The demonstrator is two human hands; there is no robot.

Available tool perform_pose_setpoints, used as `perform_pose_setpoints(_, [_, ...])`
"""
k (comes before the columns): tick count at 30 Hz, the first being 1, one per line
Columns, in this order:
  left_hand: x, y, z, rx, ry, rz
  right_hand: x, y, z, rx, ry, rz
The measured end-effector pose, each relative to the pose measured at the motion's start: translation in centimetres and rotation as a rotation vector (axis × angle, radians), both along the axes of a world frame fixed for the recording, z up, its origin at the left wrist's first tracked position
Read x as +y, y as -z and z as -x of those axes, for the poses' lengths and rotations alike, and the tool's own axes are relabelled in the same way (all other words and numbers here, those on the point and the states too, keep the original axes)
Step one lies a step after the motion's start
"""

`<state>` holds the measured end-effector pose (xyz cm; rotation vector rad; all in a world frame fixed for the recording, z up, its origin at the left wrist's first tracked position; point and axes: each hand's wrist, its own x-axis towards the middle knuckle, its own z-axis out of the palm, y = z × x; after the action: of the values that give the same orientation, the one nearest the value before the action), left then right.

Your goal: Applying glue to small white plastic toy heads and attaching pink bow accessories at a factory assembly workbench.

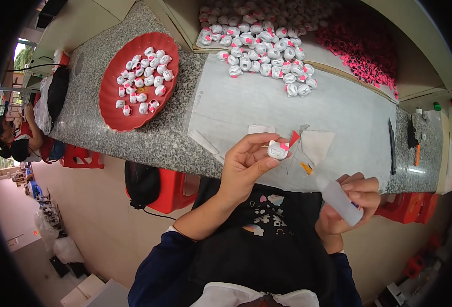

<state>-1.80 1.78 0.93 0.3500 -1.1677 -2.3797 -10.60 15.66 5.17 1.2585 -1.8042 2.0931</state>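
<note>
My left hand (pixel 242 166) pinches a small white cat-head piece (pixel 278 150) with a pink bow between thumb and fingers, above the white sheet on the bench. At the right, my right hand (pixel 365 195) is wrapped round a whitish squeeze bottle (pixel 341 202), tilted with its narrow end toward the cat-head piece. Just beyond that end shows a yellow-orange tip (pixel 307 168); I cannot tell whether it belongs to the bottle. A small red cone (pixel 293 138) is beside my left fingertips. A folded white cloth (pixel 318 145) lies just behind.
A red scalloped bowl (pixel 112 97) with several cat-head pieces stands at the left. More pieces (pixel 267 53) are heaped at the back, by a pile of small pink parts (pixel 371 61). A black pen-like tool (pixel 392 148) lies at the right. Another person (pixel 24 134) sits far left.
</note>
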Motion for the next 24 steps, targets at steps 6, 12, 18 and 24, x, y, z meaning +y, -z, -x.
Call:
perform_pose_setpoints(6, [0.17,-0.35,-0.18,0.004,0.0,0.021,0.11,0.76,-0.91,0.088,-0.043,0.02])
perform_pose_setpoints(12, [0.16,-0.28,-0.36,0.003,0.013,0.012,0.19,0.56,-0.97,0.105,-0.067,-0.018])
perform_pose_setpoints(18, [0.13,-0.38,-0.41,-0.009,0.036,0.02,0.18,0.67,-0.7,0.139,-0.113,-0.019])
perform_pose_setpoints(24, [0.1,-0.17,-0.45,-0.015,0.024,0.011,0.27,0.12,-0.28,0.166,-0.218,-0.07])
